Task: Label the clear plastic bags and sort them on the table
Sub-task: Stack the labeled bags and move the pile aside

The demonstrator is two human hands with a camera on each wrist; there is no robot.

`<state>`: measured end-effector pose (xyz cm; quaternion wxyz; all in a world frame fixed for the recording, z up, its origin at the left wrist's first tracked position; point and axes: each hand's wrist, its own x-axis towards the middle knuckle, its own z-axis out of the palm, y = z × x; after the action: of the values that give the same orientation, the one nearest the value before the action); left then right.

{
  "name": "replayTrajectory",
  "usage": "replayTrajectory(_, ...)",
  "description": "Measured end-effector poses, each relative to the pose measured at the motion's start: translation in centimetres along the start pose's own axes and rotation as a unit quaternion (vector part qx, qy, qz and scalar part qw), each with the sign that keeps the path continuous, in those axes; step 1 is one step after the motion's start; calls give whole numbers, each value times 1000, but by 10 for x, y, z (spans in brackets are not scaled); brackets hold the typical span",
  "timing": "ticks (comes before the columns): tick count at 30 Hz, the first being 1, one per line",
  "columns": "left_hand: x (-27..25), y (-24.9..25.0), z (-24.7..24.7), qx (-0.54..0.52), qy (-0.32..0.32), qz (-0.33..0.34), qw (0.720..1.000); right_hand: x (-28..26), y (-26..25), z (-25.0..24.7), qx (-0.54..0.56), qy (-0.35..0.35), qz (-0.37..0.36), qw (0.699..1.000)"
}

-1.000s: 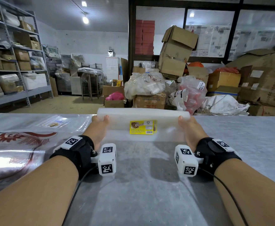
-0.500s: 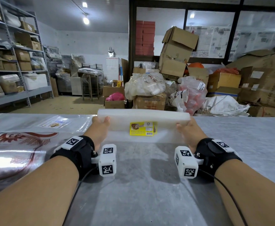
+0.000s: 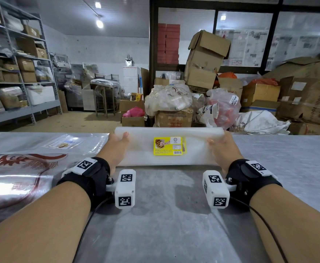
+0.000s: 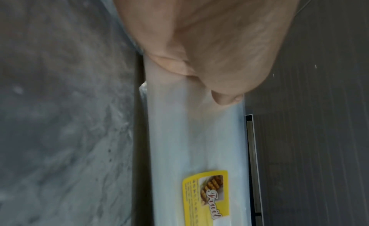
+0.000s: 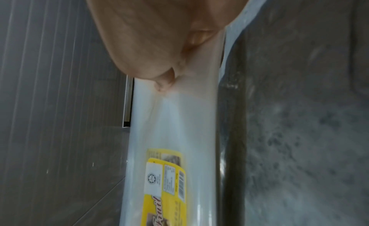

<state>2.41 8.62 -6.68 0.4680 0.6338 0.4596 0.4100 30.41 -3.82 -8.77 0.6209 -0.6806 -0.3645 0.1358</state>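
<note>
A thick stack of clear plastic bags (image 3: 142, 149) stands tilted up off the grey table (image 3: 165, 215), its near edge close to the surface. A yellow label (image 3: 168, 146) sits on its front face; the label (image 4: 207, 194) also shows in the left wrist view, and the label (image 5: 167, 179) in the right wrist view. My left hand (image 3: 117, 147) grips the stack's left end, thumb over the top edge. My right hand (image 3: 222, 147) grips the right end the same way. The other fingers are hidden behind the bags (image 4: 191, 134) (image 5: 175, 119).
Large clear bags with red printing (image 3: 20, 177) lie on the table at left, and a small labelled bag (image 3: 63, 143) lies behind them. Beyond the table's far edge stand cardboard boxes (image 3: 204, 59), filled sacks (image 3: 166, 99) and metal shelving (image 3: 18, 73).
Both hands and the stack have shifted very slightly toward me and downward; the grip is unchanged.
</note>
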Motion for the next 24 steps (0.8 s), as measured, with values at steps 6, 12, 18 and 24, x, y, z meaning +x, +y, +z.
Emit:
replayTrajectory(6,-6,4,1,-12,18,8,1000,-4,-6,2,30,-18,14,999)
replayTrajectory(12,-3,6,0,3,41,35,999,-17,-22,1,22,-10,-1,1000)
replayTrajectory(18,-9,4,-2,97,-4,-21,995,-19,-16,0,-32,-30,56,997)
replayTrajectory(24,-6,1,-6,99,-15,-21,995,-24,-19,2,-32,-30,54,998)
